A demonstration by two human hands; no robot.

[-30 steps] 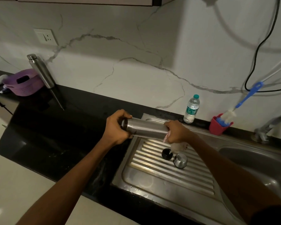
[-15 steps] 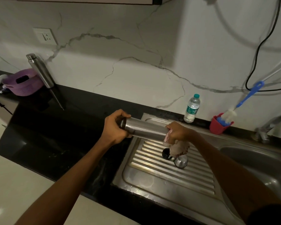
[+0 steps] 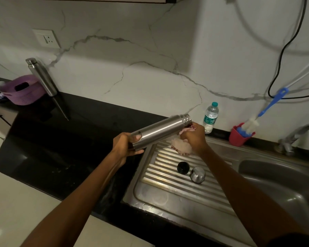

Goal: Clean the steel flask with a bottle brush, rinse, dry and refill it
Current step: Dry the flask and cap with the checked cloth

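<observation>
My left hand (image 3: 125,146) grips the base end of the steel flask (image 3: 159,131), which lies tilted with its open threaded mouth up to the right. At the mouth my right hand (image 3: 194,138) holds a pale pink cloth (image 3: 181,147) that hangs down beneath the flask. On the ribbed drainboard (image 3: 168,177) lie the flask's black stopper (image 3: 182,167) and its steel cap (image 3: 197,175). The blue-handled bottle brush (image 3: 268,107) stands in a red cup (image 3: 239,136) by the wall.
A plastic water bottle (image 3: 210,117) stands behind the drainboard. The sink bowl (image 3: 282,177) and tap (image 3: 292,134) are at the right. A second steel flask (image 3: 41,76) and a purple basket (image 3: 22,92) sit far left on the black counter (image 3: 61,139).
The flask has turned from nearly level to mouth raised toward the right. My right hand with the cloth has slid up to the mouth end, and the stopper and cap are uncovered.
</observation>
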